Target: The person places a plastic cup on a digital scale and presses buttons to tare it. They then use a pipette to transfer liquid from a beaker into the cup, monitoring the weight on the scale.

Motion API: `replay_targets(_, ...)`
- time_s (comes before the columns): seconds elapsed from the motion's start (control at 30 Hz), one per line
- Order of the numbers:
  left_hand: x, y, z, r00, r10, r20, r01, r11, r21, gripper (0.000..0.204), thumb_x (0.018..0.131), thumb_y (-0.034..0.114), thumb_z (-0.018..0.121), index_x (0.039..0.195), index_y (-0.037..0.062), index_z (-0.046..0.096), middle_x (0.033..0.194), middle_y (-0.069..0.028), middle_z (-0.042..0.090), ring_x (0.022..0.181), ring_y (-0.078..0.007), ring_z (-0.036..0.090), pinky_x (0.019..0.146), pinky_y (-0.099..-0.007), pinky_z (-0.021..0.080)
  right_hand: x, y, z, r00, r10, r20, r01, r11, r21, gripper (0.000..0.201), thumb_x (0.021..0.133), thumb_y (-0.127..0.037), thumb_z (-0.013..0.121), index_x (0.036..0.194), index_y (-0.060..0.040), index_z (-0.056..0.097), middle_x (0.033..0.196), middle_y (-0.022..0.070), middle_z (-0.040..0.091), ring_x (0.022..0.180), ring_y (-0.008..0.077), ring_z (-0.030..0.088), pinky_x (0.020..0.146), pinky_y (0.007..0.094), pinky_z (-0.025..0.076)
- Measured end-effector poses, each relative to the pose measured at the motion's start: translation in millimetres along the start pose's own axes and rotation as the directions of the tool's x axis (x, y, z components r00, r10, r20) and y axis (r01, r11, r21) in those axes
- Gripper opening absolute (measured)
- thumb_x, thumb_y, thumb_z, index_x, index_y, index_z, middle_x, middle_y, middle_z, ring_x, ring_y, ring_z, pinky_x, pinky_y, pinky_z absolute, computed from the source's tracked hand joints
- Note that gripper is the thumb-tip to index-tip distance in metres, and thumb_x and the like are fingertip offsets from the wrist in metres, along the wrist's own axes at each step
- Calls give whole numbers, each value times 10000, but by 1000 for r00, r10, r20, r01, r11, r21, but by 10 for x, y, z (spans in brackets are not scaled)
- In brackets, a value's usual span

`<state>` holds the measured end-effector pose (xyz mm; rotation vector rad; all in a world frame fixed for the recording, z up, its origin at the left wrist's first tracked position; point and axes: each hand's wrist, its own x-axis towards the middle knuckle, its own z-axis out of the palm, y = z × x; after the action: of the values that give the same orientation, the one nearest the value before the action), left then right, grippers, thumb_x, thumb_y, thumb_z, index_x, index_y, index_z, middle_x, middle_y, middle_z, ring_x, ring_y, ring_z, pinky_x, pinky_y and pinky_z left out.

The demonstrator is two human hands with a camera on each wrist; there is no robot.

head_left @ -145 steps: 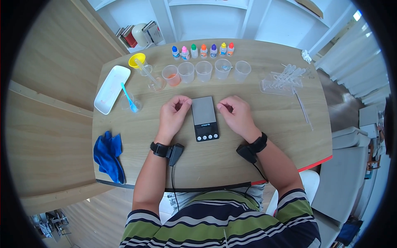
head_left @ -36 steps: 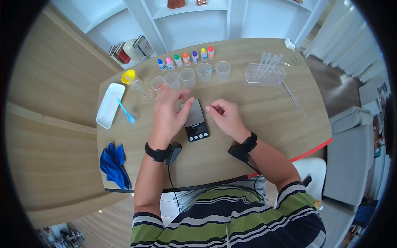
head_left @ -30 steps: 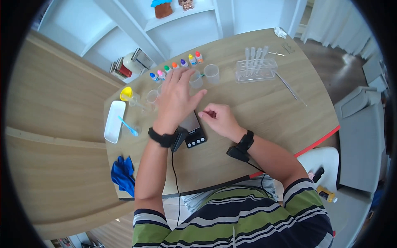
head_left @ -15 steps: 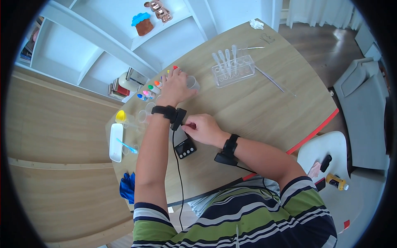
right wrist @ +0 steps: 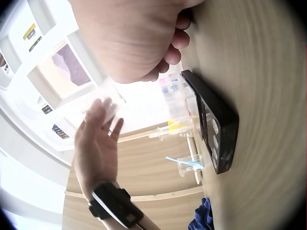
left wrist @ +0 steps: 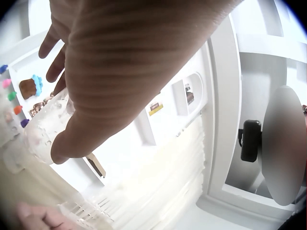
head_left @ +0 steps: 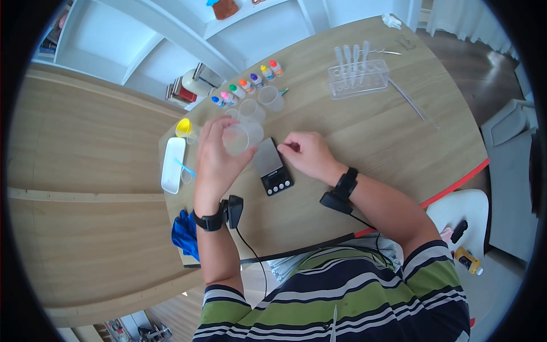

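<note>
My left hand (head_left: 216, 162) grips a clear plastic cup (head_left: 235, 139), raised and tilted above the table between thumb and fingers. In the left wrist view, the cup (left wrist: 43, 129) shows ahead of the thumb. A black pocket scale (head_left: 269, 159) with a grey plate and round buttons lies in front of me. Just right of it, my right hand (head_left: 310, 155) rests with loosely curled fingers, holding nothing. Behind the raised cup stand other clear cups (head_left: 270, 98), some partly hidden by it and the left hand.
Several dropper bottles (head_left: 246, 85) with coloured caps line the back. A clear rack (head_left: 359, 82) holds pipettes, with a thin rod (head_left: 407, 100) beside it. At left are a white tray (head_left: 174, 165), a yellow funnel (head_left: 183, 126) and a blue cloth (head_left: 185, 233).
My left hand reached from beside the scale over to the cups, took hold of one, and has drawn it back and left, lifted. The right hand stays beside the scale.
</note>
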<state>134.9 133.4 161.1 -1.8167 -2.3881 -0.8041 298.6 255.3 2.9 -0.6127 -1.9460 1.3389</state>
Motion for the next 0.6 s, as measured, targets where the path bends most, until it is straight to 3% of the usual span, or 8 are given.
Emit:
replay_targets(0.03,-118,-79,-9,1000,-14,-2,14,1000,2,581,742,140,951,1246,17,691,1352,-192,702,1271,-401,664,1089,-468,534,0,-17,-12,1000,23,6,-23,1000,-15,204,991,-193,807,930,-3,765,762,131,746,654,221,708,638,364,558)
replay_targets(0.07,-241,-200,32,997,-70,23,71,996,-60,580,739,135,956,1241,20,691,1332,-192,704,1251,-400,672,1081,-464,537,0,-38,-34,996,80,37,-79,997,-8,224,977,-257,797,917,-43,766,804,131,762,729,307,740,684,432,572)
replay_targets(0.2,-492,-497,221,984,-157,78,168,972,-163,570,735,124,961,1226,24,689,1272,-185,714,1229,-393,681,1055,-453,546,2,-36,-33,995,81,51,-80,996,-30,221,975,-253,803,923,-40,771,789,126,753,712,287,730,680,413,568)
replay_targets(0.6,-421,-516,459,977,-148,154,174,970,-169,560,745,169,942,1233,38,701,1229,-149,725,1217,-361,685,1041,-441,552,7,-33,-43,995,84,61,-81,996,-47,212,972,-213,816,921,-15,761,761,130,744,666,254,713,650,391,559)
